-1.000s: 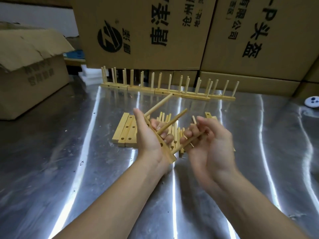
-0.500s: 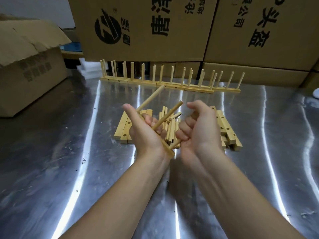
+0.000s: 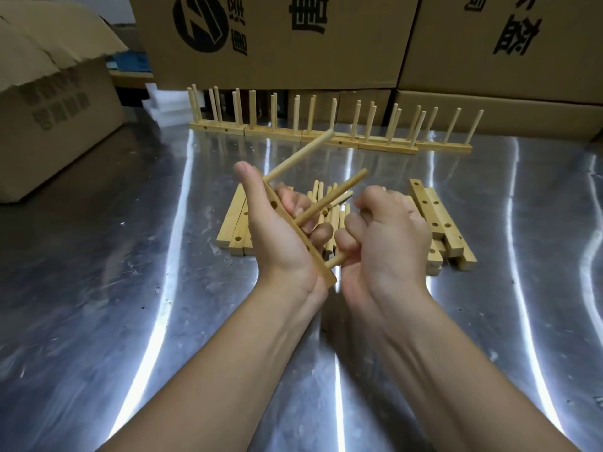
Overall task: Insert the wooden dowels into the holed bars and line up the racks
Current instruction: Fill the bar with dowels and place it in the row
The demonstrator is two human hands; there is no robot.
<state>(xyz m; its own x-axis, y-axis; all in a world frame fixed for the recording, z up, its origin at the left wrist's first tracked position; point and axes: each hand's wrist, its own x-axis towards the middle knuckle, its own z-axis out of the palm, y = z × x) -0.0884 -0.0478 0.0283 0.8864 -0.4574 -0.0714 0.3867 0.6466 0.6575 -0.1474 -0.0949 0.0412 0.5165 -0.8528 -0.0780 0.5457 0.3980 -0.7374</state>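
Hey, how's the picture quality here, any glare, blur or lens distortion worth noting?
Head view: glare streaks cross the steel table; wide-angle lens bows the cardboard boxes and finished racks; left hand gripping the holed bar and right hand gripping a dowel look slightly soft.

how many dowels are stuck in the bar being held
3: top dowel at the bar's far end, middle dowel, lowest dowel gripped by the right hand. The left hand may hide more.

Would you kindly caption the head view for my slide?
Left hand holds a holed bar; right hand grips the third dowel in it.
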